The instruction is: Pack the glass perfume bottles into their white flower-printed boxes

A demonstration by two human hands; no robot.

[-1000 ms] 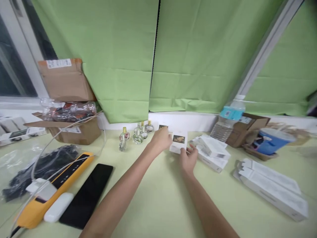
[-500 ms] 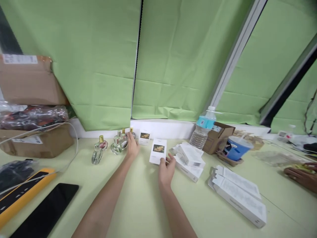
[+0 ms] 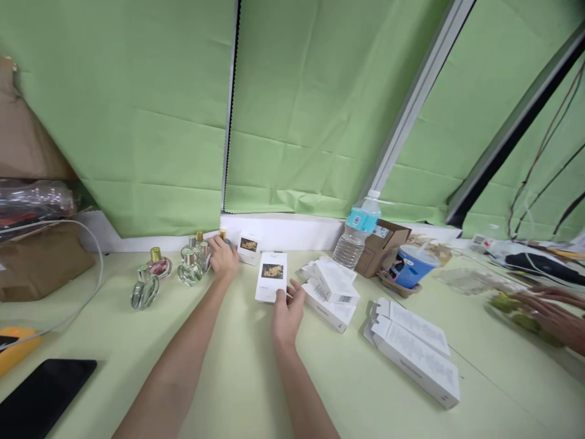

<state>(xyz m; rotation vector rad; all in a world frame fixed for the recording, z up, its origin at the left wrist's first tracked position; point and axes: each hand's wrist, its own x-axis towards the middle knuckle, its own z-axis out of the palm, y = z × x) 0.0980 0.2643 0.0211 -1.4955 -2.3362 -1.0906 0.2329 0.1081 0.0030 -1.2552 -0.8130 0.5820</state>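
1. Your right hand (image 3: 287,314) is at the tall white box (image 3: 265,288) with a flower picture: the thumb lies on its lower right corner and the other fingers stand apart from the thumb, beside the right edge. Whether they grip it, you cannot tell from this view.
2. Your left hand (image 3: 225,261) is bent forward over the tabletop (image 3: 356,390), fingertips at a gold-capped bottle (image 3: 222,233) that they mostly hide – you cannot tell if those fingers are closed on it.
3. Just right of your left fingers stands the small white box (image 3: 248,249), its own flower picture facing you; it is behind the tall one.
4. Close to the left of your left fingers is a cluster of glass bottles (image 3: 189,271). Farther left are the pink-tinted bottle (image 3: 158,267) and, nearer you, the clear bottle (image 3: 142,292).
5. Just right of your right fingers lies a pile of white cartons (image 3: 329,286), with the water bottle (image 3: 351,244) behind it.
6. Well to the right of your right fingers are two long cartons (image 3: 414,353) – side by side – and, behind them, the blue cup (image 3: 411,268). A co-worker's hands (image 3: 555,314) are at the far right, well apart from yours.
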